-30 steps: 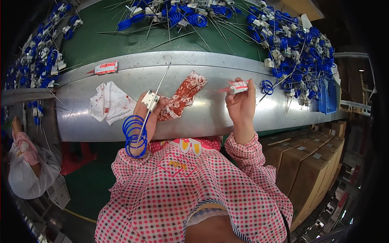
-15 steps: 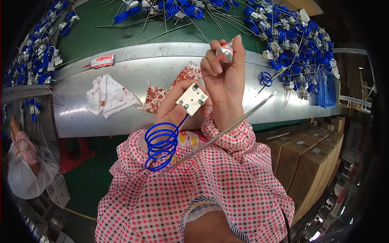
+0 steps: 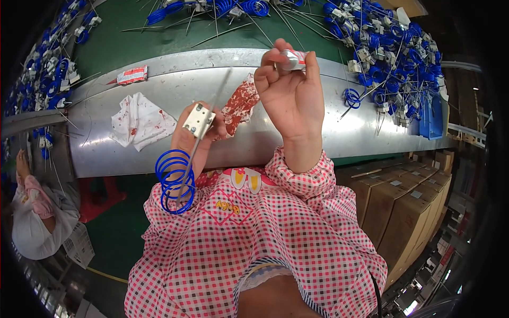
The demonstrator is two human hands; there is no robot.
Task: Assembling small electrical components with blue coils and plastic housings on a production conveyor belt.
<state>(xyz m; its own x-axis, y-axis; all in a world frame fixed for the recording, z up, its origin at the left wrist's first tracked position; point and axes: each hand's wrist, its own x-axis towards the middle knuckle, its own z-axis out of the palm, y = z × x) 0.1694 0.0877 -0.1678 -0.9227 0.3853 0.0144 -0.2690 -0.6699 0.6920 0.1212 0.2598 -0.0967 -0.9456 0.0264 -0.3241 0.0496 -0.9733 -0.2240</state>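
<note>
My left hand (image 3: 183,140) grips a small white block (image 3: 199,117) with metal screws on its face. From the block a blue coiled tube (image 3: 177,211) hangs over my wrist. A thin metal rod (image 3: 223,87), blurred, slants across the block and coil. Higher up, my right hand (image 3: 296,108) has its palm showing and pinches a small squeeze tube (image 3: 297,60), silver and red-and-white, between thumb and fingers. Between the hands lies a crumpled, heavily red-stained cloth (image 3: 243,103), close to my left fingers.
A white cloth (image 3: 140,119) with red spots and a second red-and-white tube (image 3: 132,75) lie on the metal ledge (image 3: 106,159). Piles of blue-coiled parts (image 3: 384,69) surround the green surface (image 3: 148,41). Cardboard boxes (image 3: 411,212) stand right; another person's arm (image 3: 34,193) shows left.
My left hand has moved left with the block and coil, and the rod has swung from pointing right to pointing steeply up. My right hand has turned and its fingers have spread somewhat, still holding the tube.
</note>
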